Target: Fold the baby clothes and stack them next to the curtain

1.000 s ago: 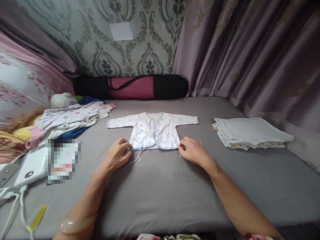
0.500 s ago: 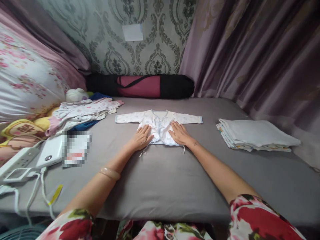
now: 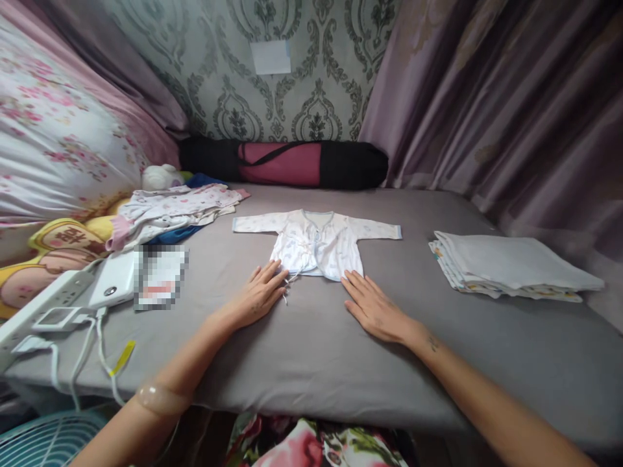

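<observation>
Grey sheet [image 3: 302, 353] spans the scene. Black-and-maroon bag [image 3: 282, 162] at 12 o'clock, far edge. Folded white cloths [image 3: 516, 261], stacked, 3 o'clock. Small printed shirt [image 3: 318, 243] flat at dial centre, sleeves out to 9 and 3. Right hand [image 3: 374, 306] at its 4 o'clock corner, left hand [image 3: 261, 293] at 8: both palms down, fingers extended, pinching nothing, fingertips at hem.
</observation>
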### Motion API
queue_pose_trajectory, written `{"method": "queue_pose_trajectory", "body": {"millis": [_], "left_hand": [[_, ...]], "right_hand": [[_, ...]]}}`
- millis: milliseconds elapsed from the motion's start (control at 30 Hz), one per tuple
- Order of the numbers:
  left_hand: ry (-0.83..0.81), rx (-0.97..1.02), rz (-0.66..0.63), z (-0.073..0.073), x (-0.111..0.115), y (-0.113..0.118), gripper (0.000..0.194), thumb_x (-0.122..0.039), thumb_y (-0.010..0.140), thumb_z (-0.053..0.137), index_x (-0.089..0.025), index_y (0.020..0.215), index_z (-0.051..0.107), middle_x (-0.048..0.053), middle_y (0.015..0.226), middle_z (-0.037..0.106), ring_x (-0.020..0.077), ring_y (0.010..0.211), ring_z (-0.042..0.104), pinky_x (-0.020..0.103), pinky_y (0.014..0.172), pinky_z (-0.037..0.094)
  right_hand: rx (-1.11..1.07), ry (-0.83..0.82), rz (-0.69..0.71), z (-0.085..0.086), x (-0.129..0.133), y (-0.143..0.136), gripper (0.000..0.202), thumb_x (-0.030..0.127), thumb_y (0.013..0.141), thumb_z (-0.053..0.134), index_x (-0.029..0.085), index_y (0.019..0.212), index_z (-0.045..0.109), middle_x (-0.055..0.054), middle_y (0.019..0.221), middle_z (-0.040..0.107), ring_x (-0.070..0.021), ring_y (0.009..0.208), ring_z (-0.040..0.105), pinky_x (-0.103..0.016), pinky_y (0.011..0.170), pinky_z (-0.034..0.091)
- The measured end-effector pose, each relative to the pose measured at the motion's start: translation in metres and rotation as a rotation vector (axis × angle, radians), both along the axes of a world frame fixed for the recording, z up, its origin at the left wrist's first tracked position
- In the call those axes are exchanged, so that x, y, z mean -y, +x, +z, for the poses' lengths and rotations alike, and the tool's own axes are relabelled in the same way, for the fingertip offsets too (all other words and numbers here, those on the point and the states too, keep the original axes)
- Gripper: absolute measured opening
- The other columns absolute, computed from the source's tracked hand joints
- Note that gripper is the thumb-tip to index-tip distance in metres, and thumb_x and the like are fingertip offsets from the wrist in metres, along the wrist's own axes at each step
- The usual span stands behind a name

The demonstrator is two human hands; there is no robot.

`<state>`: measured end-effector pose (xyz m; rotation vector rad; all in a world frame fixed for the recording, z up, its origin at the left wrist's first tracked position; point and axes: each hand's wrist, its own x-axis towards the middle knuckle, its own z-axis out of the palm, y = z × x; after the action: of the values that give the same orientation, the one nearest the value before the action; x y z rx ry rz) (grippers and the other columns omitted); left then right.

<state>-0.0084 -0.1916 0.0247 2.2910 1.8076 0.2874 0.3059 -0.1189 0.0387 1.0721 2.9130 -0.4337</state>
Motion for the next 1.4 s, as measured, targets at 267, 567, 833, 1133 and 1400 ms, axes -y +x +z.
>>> {"method": "queue_pose_trajectory", "body": {"millis": [267, 567, 833, 1133, 1400], "left_hand": [[-0.011, 0.061, -0.038, 0.026, 0.038, 0.005, 0.043, -0.042, 0.100, 0.032, -0.020, 0.128, 0.055, 0.011, 0.138, 0.053, 0.0238, 0.125, 0.052, 0.039, 0.106, 0.040], [0.154, 0.231, 0.093, 0.055, -0.033, 0.017, 0.029, -0.033, 0.097, 0.039, -0.020, 0.097, 0.066, 0.005, 0.090, 0.068, 0.0156, 0.076, 0.061, 0.025, 0.068, 0.044], [0.029, 0.294, 0.319, 0.046, -0.128, 0.039, 0.026, -0.010, 0.081, 0.047, -0.016, 0.089, 0.071, 0.008, 0.088, 0.072, 0.0199, 0.086, 0.064, 0.028, 0.078, 0.046], [0.184, 0.249, 0.376, -0.004, -0.140, 0.017, 0.019, -0.014, 0.079, 0.054, -0.017, 0.095, 0.065, 0.010, 0.100, 0.062, 0.0241, 0.100, 0.056, 0.037, 0.091, 0.045], [0.164, 0.324, 0.183, -0.012, -0.147, 0.012, 0.030, -0.025, 0.082, 0.058, -0.019, 0.111, 0.052, 0.013, 0.120, 0.057, 0.0271, 0.122, 0.048, 0.047, 0.109, 0.033]], "right_hand": [[-0.041, -0.053, 0.061, 0.024, 0.030, 0.019, 0.050, 0.039, 0.098, 0.038, 0.017, 0.142, 0.046, -0.011, 0.150, 0.041, -0.0241, 0.138, 0.038, -0.042, 0.113, 0.031], [-0.383, -0.163, -0.098, 0.056, -0.038, -0.047, 0.030, 0.027, 0.092, 0.044, 0.019, 0.076, 0.067, 0.000, 0.073, 0.069, -0.0136, 0.071, 0.063, -0.021, 0.065, 0.042], [-0.449, -0.142, -0.434, 0.030, -0.154, -0.128, 0.022, 0.018, 0.082, 0.050, 0.019, 0.085, 0.072, -0.002, 0.085, 0.073, -0.0153, 0.080, 0.067, -0.020, 0.068, 0.045], [-0.038, -0.116, -0.593, 0.023, -0.185, -0.164, 0.025, 0.025, 0.077, 0.060, 0.017, 0.097, 0.073, -0.013, 0.102, 0.072, -0.0249, 0.099, 0.066, -0.027, 0.076, 0.047], [0.038, -0.188, -0.600, 0.019, -0.189, -0.170, 0.032, 0.017, 0.071, 0.058, 0.017, 0.099, 0.073, -0.011, 0.100, 0.073, -0.0235, 0.093, 0.068, -0.026, 0.071, 0.048]]}}
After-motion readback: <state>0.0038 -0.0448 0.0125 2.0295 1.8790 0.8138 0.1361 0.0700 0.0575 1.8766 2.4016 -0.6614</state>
